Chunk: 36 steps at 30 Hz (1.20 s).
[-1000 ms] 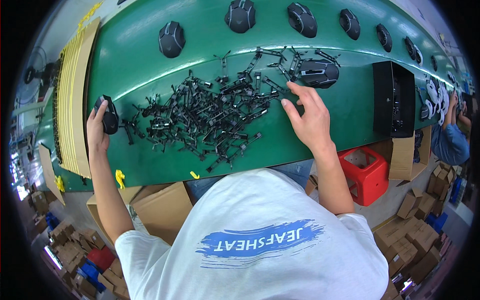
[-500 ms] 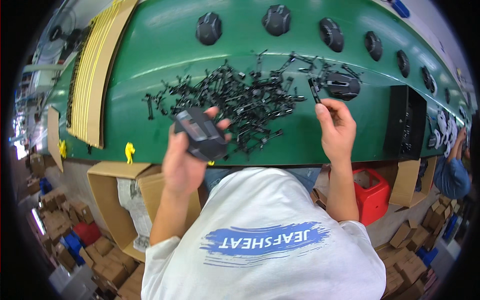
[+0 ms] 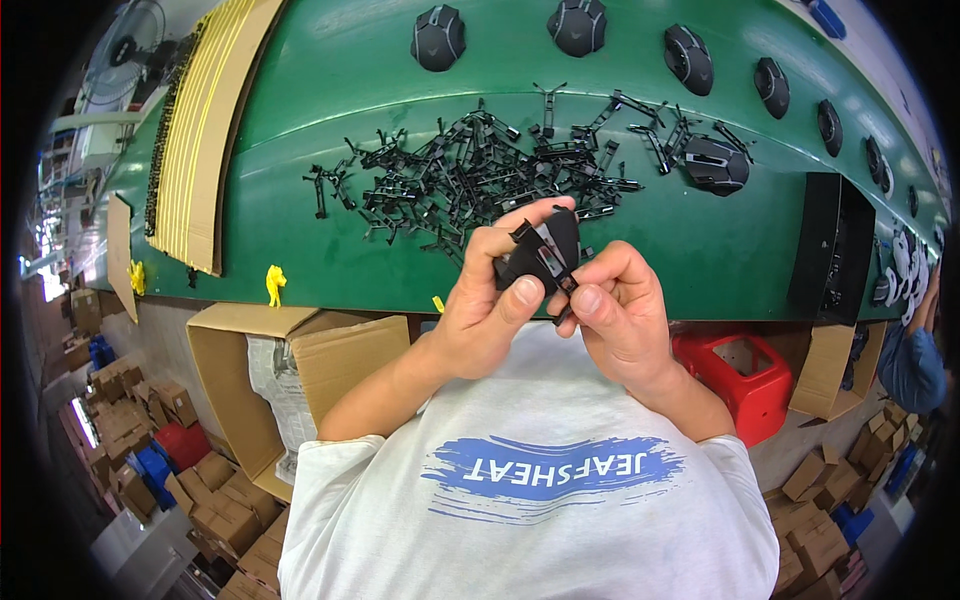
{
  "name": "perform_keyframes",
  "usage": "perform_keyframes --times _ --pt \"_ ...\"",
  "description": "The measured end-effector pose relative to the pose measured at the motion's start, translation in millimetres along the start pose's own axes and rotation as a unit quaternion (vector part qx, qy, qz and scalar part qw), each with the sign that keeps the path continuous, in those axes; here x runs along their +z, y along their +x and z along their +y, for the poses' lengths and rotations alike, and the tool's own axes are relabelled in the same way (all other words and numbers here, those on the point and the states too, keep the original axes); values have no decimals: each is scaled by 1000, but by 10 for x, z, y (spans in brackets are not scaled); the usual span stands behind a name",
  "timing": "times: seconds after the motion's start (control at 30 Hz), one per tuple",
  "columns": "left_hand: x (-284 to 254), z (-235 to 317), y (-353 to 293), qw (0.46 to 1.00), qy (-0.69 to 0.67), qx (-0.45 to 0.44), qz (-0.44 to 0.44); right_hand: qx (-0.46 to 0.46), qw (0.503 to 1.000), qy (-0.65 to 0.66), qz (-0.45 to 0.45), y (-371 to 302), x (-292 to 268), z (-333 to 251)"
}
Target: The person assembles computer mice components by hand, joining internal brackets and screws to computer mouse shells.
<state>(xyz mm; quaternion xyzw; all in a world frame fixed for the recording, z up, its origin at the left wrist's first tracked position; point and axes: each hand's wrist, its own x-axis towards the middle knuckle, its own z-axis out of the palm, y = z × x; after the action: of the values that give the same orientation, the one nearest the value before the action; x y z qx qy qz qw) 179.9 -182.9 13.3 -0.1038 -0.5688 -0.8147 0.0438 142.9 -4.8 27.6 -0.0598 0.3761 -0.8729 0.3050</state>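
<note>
In front of my chest, above the table's near edge, my left hand (image 3: pixel 478 312) is wrapped round a black computer mouse (image 3: pixel 528 262), its slotted face turned up. My right hand (image 3: pixel 628 318) pinches a slim black plastic part (image 3: pixel 566 288) against the mouse; the fingers partly cover where the two meet. Just beyond my hands spreads a loose pile of similar black plastic parts (image 3: pixel 450 165). To the right of that pile another black mouse (image 3: pixel 716 172) lies with its slot showing.
Several mice (image 3: pixel 577 27) stand in a curved row along the far side of the green table (image 3: pixel 340 60). A black bin (image 3: pixel 832 250) sits at right, cardboard with yellow strips (image 3: pixel 205 130) at left. Below are an open carton (image 3: pixel 240 318) and a red stool (image 3: pixel 745 380). Another person (image 3: pixel 912 360) is far right.
My left hand has carried the mouse rightward, and my right hand has brought the slim part down and left to it. Both hands now meet at the mouse.
</note>
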Motion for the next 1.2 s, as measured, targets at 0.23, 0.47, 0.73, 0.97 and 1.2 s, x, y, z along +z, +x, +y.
perform_keyframes --times 0.23,0.47,0.73,0.97,1.2 --pt "-100 -120 -18 999 32 0 -8 -60 998 0 21 11 14 103" --pt "-108 -170 -87 999 -7 -24 24 -14 998 -41 44 8 20 121" --pt "-32 -193 -121 994 -31 -43 97 -195 865 -461 41 48 -2 12" --pt "29 31 -28 970 -153 -148 114 -118 925 -350 92 91 -69 49" --pt "63 208 -6 960 -147 -210 113 -8 986 -153 60 142 -23 -61"
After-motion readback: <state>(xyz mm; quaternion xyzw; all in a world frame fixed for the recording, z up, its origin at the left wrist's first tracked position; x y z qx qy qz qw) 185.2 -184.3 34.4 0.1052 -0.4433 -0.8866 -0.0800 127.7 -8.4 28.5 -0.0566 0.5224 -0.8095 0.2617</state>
